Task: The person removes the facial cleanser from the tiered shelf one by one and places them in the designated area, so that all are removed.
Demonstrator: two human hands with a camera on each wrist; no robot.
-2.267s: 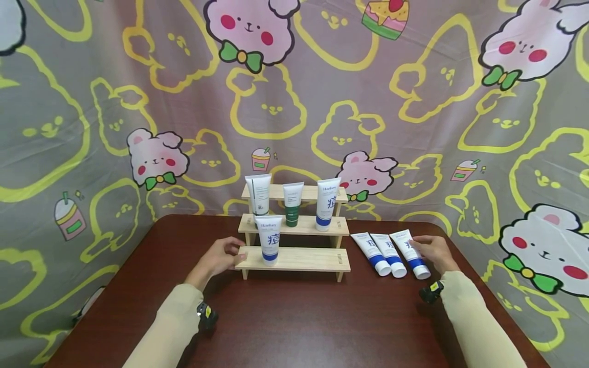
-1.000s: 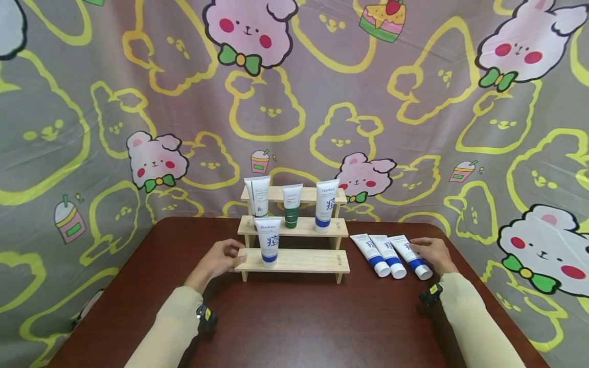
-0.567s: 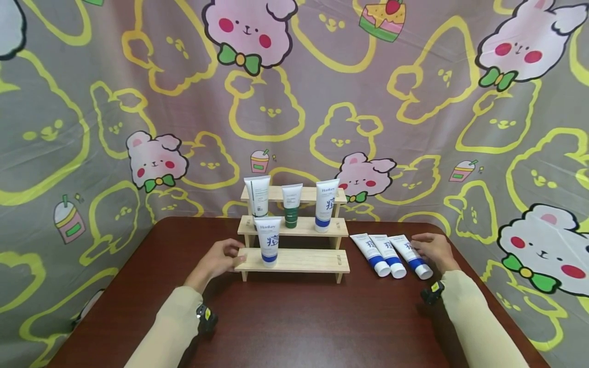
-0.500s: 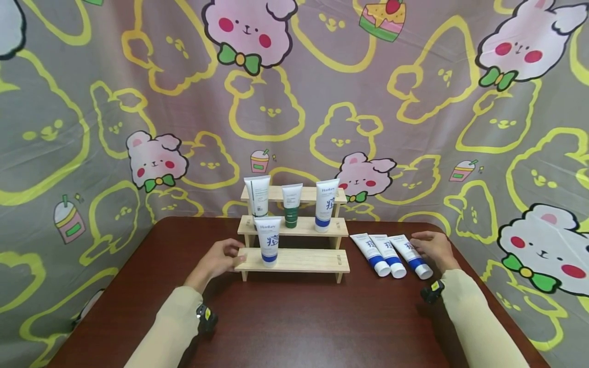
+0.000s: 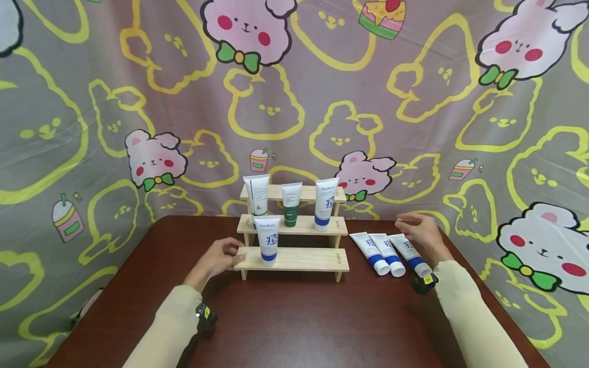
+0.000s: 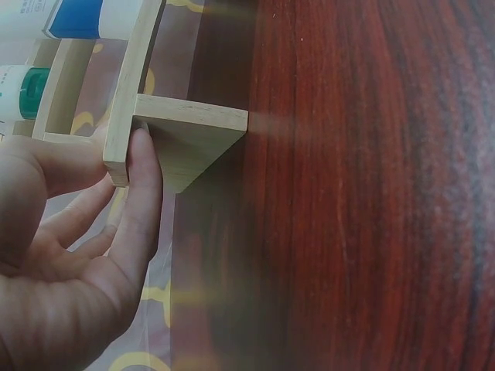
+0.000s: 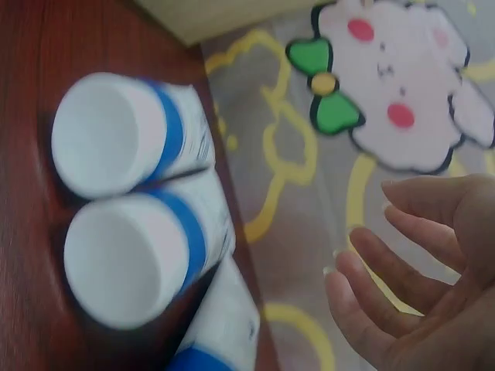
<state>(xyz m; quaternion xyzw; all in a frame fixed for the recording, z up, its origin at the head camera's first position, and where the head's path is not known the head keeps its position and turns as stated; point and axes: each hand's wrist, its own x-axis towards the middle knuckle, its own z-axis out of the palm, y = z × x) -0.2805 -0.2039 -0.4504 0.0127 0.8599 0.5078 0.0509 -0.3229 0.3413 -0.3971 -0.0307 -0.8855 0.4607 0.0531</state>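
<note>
In the head view, my left hand (image 5: 218,259) pinches the left end of the lowest step of a wooden tiered rack (image 5: 308,259); the left wrist view shows the step's corner between thumb and finger. My right hand (image 5: 423,232) hovers with loosely bent fingers, holding nothing, just above the rightmost of three white-and-blue squeeze tubes (image 5: 388,254) lying side by side on the table. Another such tube (image 5: 268,239) stands cap-down on the lowest step. Behind it on the middle step stand a white tube (image 5: 259,194), a white-and-green tube (image 5: 291,204) and a white-and-blue tube (image 5: 326,204).
The dark red-brown table (image 5: 303,322) reaches back to a patterned cloth (image 5: 276,97) hanging behind and at both sides. The rack's top step (image 5: 308,192) bears nothing in view. The three lying tubes are right of the rack, caps toward the person.
My right hand has come off the rightmost lying tube, rising up and slightly left. My left hand stays on the rack, and the tubes are where they were.
</note>
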